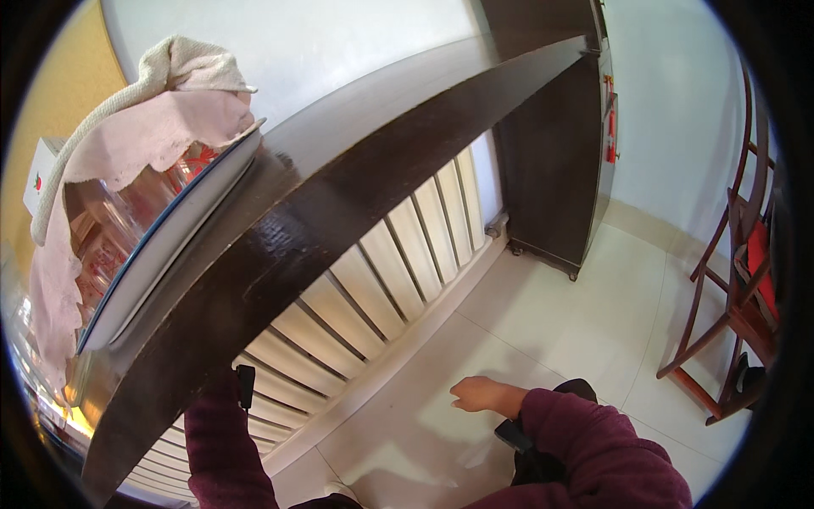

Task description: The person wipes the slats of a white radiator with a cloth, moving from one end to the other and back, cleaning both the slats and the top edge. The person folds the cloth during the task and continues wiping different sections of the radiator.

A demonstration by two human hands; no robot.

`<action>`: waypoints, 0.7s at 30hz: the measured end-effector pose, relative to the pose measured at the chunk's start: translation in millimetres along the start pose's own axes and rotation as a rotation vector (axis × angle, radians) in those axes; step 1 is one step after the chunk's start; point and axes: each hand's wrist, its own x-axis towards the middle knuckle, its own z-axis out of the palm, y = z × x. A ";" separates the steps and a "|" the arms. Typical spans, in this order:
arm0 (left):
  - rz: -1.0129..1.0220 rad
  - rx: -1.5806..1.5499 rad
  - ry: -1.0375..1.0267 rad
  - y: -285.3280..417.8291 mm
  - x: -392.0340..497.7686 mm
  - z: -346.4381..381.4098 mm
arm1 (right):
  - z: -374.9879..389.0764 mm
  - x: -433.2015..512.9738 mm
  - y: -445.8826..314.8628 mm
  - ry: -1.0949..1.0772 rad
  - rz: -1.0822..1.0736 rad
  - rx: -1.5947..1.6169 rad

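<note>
My left hand is out of view, hidden by the dark wooden tabletop (pixel 356 191); only its maroon sleeve shows, with a small black device at the wrist. My right hand (pixel 480 393) hangs above the tiled floor, fingers curled, touching nothing that I can see. Its palm side is hidden. On the tabletop at left rests a white tray with a blue rim (pixel 168 254). Drinking glasses with red patterns (pixel 105 261) stand on it, partly draped by a pink cloth (pixel 140 137). A folded off-white towel (pixel 191 67) lies over the cloth.
White radiator fins (pixel 369 273) run below the tabletop's front edge. A dark cabinet (pixel 547 172) with a red tassel (pixel 612 133) stands at the far end. A wooden folding chair (pixel 712 318) leans at right. A white box (pixel 41 178) sits behind the towel.
</note>
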 end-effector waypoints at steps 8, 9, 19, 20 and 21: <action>0.022 -0.096 -0.015 -10.3 -2.2 17.3 | -9.9 -37.9 -17.6 0.085 -0.018 0.037; 0.034 -0.135 0.004 -9.1 -1.2 17.4 | -11.2 -39.9 -15.7 0.079 -0.006 0.028; -0.089 -0.223 -0.045 -3.4 -6.5 16.4 | 0.7 -32.3 -3.6 0.048 -0.055 -0.050; -0.124 -0.254 -0.076 -2.3 -6.8 15.3 | 0.9 -32.1 -3.7 0.053 -0.067 -0.044; -0.098 -0.230 -0.040 -1.1 -6.3 14.8 | 1.0 -32.6 -4.2 0.058 -0.070 -0.048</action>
